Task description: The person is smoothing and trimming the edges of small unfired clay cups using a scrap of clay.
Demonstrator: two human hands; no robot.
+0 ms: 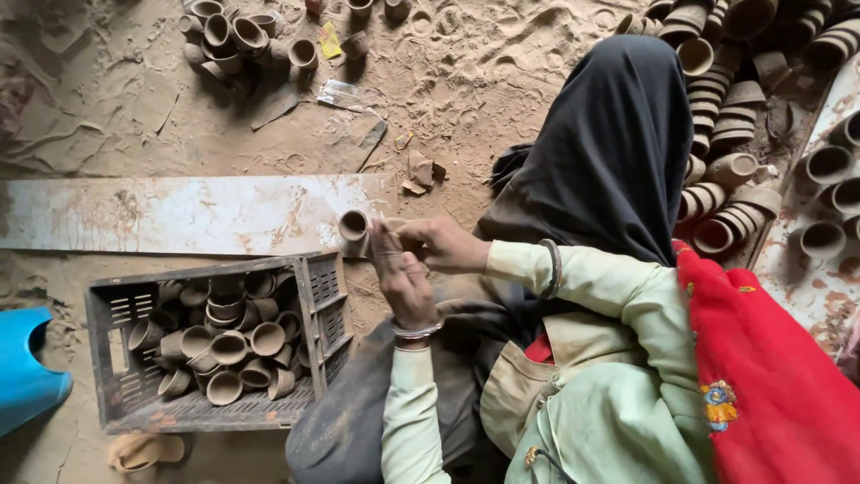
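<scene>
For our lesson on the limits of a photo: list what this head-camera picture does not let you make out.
- Left hand: palm side, turned away from the head camera.
- Clay cup: how the fingers grip it; the hands cover that side.
- Crate: its lower cups, buried under upper ones.
- Blue object: cut off by the left edge.

Pale green long sleeves (573, 278) cover both arms, with metal bangles (417, 332) at the wrists, a black shawl (609, 152), and a red embroidered cloth (770, 376) alongside.
</scene>
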